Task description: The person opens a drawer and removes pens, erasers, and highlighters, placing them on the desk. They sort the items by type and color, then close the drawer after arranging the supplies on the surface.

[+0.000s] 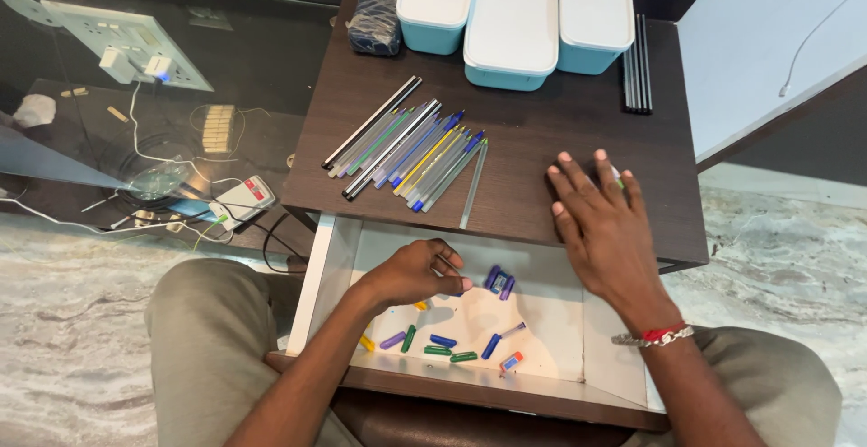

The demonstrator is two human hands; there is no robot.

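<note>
Left hand (417, 271): inside open white drawer (560, 330), fingers curled narrow, tips pinched near thumb; whether sth small is held, can't tell.
Right hand (603, 221): flat, palm down on dark brown wooden tabletop (542, 140), fingers spread wide; sliver of sth green/white showing by fingertips, too hidden to tell what.
Wrist: red thread + silver chain bracelet (657, 335) on right wrist.
Small plastic pen caps (452, 346): loose on drawer floor, below and to right of left hand; blue, green, purple, yellow, one orange-ish; a few blue/purple ones just beside left fingertips.
Row of ballpoint pens (411, 151): on tabletop, above left hand, left of right hand; lying side by side, slanted, some clear w/ blue, green, yellow insides, two black-and-white ones at edges.
Lone clear pen barrel (472, 187): betw. row and right hand, apart from both.
Three white-lidded teal plastic boxes (512, 23): far edge of tabletop, well beyond both hands, lids on.
Black thin sticks (637, 63): beyond right hand, beside rightmost box.
Dark blue pouch (375, 13): beyond left hand, left of boxes.
Legs: grey trousers, drawer front over lap.
</note>
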